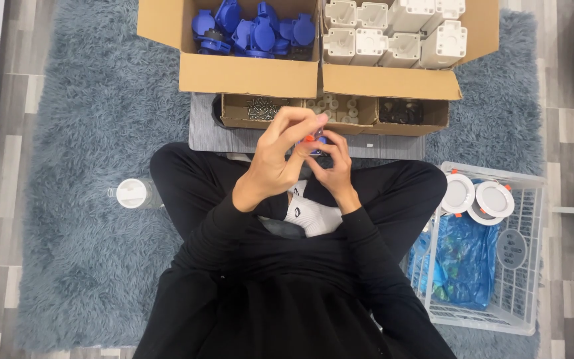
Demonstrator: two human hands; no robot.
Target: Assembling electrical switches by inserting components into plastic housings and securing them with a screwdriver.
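Observation:
I sit cross-legged in black clothes on a grey shaggy rug (88, 166). Both hands meet above my lap and pinch one small blue part with an orange piece (312, 138). My left hand (280, 156) wraps it from the left with fingers raised. Touching it from the right, my right hand (333, 166) holds the same part. Most of the part is hidden by my fingers.
Ahead stand a cardboard box of blue plastic parts (254, 30) and a box of white plastic housings (393, 30). In front of them lie small trays of screws (260, 108) and bits. A white wire basket (493, 252) with round white discs is on the right. A capped bottle (132, 193) stands on the left.

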